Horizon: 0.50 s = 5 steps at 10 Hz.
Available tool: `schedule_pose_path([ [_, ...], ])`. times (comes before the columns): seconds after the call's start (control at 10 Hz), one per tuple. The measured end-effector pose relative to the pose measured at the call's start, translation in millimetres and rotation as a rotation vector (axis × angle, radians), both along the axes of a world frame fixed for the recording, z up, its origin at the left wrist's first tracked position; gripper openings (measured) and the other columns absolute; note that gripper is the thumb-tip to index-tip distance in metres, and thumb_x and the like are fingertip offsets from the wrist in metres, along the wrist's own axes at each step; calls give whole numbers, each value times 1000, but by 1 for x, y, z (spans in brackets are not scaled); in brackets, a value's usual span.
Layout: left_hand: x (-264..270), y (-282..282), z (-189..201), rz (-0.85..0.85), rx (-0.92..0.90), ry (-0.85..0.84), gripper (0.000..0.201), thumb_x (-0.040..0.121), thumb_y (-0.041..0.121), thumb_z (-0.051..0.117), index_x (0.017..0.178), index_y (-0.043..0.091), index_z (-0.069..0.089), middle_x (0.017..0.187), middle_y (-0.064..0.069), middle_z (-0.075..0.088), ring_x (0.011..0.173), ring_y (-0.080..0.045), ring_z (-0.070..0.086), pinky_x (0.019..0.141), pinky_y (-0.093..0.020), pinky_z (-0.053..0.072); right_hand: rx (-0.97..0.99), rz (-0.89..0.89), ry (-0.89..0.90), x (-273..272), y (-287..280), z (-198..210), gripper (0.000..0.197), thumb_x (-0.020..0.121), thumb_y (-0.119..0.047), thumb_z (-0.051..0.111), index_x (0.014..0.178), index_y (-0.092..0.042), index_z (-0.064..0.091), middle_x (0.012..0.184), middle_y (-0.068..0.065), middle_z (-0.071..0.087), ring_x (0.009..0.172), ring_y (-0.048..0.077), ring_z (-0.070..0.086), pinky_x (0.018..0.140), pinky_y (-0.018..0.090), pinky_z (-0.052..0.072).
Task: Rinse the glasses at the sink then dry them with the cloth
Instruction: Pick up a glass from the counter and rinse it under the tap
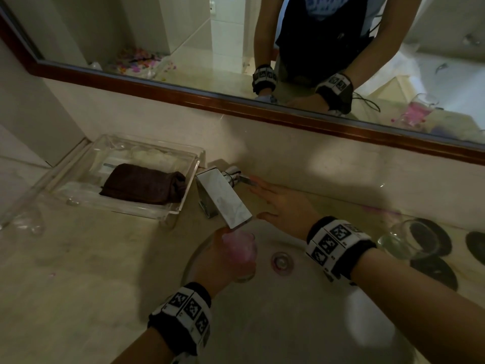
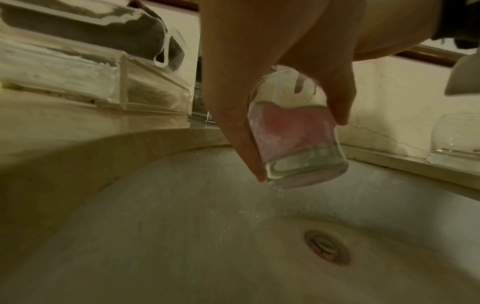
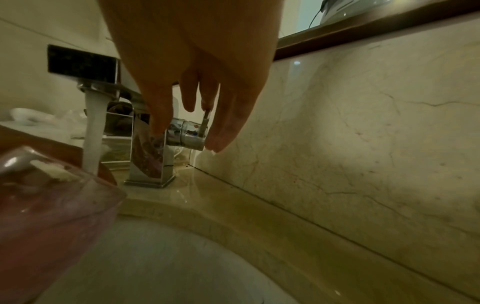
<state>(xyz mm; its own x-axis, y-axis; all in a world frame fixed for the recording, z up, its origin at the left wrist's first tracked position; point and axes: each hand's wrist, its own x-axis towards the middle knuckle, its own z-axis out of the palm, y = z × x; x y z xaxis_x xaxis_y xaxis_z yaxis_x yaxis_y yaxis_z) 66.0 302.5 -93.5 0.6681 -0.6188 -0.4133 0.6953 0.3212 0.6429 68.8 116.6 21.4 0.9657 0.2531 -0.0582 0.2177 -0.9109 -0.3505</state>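
My left hand [image 1: 228, 254] grips a small glass [image 1: 240, 249] with pink liquid in it, under the chrome tap spout [image 1: 225, 200] above the sink [image 1: 275, 319]. Water runs from the spout into the glass [image 3: 46, 197]. The left wrist view shows my left hand [image 2: 280, 115] round the glass [image 2: 296, 144], thumb and fingers on opposite sides. My right hand [image 1: 278, 203] lies flat with straight fingers touching the tap's lever [image 1: 248, 179]; in the right wrist view, my right hand [image 3: 192, 111] reaches the lever [image 3: 205, 121]. A dark brown cloth [image 1: 144, 183] lies folded in a clear tray [image 1: 168, 206] left of the tap.
A second clear glass [image 1: 409, 240] stands on the counter right of the sink, on dark round coasters [image 1: 435, 269]. Another glass [image 1: 29, 222] stands at the far left. A mirror with a brown frame [image 1: 236, 102] runs along the back wall. The drain [image 1: 282, 261] is mid-basin.
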Motion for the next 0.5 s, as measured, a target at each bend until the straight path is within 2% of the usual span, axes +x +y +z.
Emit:
schedule_pose_path([
  [0.1,-10,8,12,-72,571,-380,37,77,30,75,110,20,62,82,27,64,76,-9,60,69,-22,47,11,-22,85,5,-1,7,70,87,-24,60,146,-29,23,155,-16,12,120,16,49,88,21,40],
  [0.2,-13,6,3,-44,856,-620,86,52,31,91,125,23,46,99,41,49,98,0,49,80,-14,40,56,-51,141,6,-3,13,67,87,-17,60,144,-28,28,154,-16,15,109,18,54,79,17,35],
  [0.3,-8,4,7,-93,759,-396,78,50,33,91,117,26,50,103,28,53,99,-1,52,72,-6,44,60,-46,138,9,-3,10,63,86,-12,60,142,-26,33,154,-14,18,108,21,55,82,22,40],
  [0.4,-1,2,13,-149,704,-652,14,80,21,60,92,15,66,77,2,67,70,-15,66,69,-20,56,84,-53,135,14,-3,6,62,84,-8,60,140,-25,39,153,-11,23,111,21,54,86,29,44],
  [0.5,-1,9,18,-201,569,-593,47,72,41,74,109,19,54,96,1,63,88,-19,63,79,-26,54,61,-70,129,19,-3,3,59,83,-10,59,138,-24,42,152,-9,28,117,21,53,93,31,44],
])
